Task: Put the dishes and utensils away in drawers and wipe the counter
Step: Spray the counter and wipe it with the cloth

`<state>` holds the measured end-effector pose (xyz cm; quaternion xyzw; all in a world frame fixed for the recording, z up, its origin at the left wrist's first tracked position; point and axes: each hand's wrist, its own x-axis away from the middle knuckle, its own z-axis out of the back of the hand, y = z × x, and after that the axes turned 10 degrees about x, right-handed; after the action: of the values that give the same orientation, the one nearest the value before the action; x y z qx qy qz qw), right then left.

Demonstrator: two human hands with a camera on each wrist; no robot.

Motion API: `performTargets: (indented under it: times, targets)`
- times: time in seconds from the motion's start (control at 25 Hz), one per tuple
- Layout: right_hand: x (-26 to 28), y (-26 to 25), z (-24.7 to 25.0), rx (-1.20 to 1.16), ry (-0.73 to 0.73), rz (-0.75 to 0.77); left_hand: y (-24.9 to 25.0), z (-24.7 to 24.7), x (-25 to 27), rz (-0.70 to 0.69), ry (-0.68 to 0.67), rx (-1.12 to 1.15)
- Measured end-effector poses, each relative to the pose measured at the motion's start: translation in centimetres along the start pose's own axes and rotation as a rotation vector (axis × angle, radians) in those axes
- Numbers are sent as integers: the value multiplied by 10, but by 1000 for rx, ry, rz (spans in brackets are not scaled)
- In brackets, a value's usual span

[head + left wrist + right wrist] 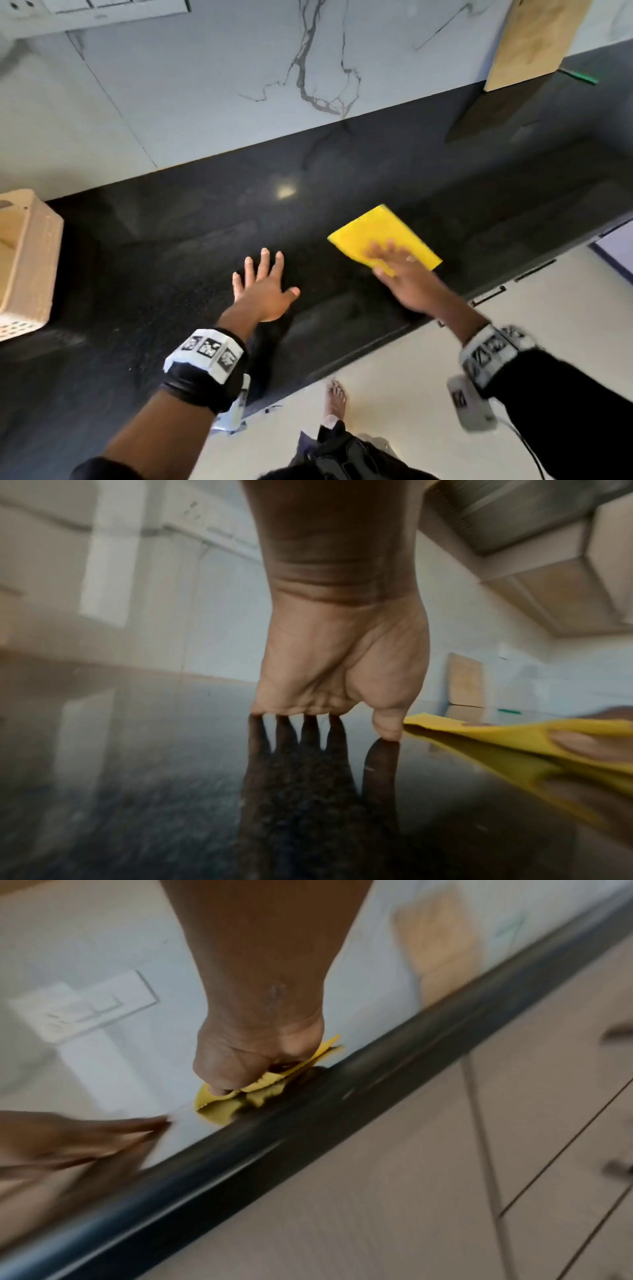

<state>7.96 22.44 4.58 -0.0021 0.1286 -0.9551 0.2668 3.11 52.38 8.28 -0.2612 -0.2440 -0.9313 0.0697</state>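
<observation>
Right now my right hand [407, 274] presses flat, fingers straight, on the yellow cloth [380, 236], which lies on the black counter [205, 222] near its front edge. At nine o'clock from the cloth, my left hand [263, 291] rests spread and open on the counter, holding nothing. A wooden board [534, 41] leans against the wall at one o'clock, and a beige basket [24, 260] sits far out at nine.
</observation>
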Motion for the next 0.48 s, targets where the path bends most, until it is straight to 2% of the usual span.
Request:
performTargets:
  times: [0.08, 0.12, 0.16, 0.2, 0.28, 0.36, 0.4, 0.48]
  targets:
    - [-13, 18, 9, -69, -8, -338, -4, -20, 30, -39, -40, -71]
    - [-18, 7, 4, -51, -20, -437, -11, -32, 44, -70, -30, -106]
    - [-19, -14, -5, -13, -16, -471, -20, -43, 57, -95, 4, -116]
    - [-12, -42, -16, 21, 23, -437, -29, -53, 69, -108, 50, -126]
    - [17, -110, -41, 45, 85, -201, -38, -66, 79, -100, 165, -128]
    - [69, -160, -59, 59, 50, 33, -38, -73, 86, -92, 187, -88]
    - [94, -166, -58, 61, -1, 102, -39, -74, 88, -108, 187, -91]
    - [121, -131, -45, 48, 8, 126, -43, -73, 91, -134, 163, -94]
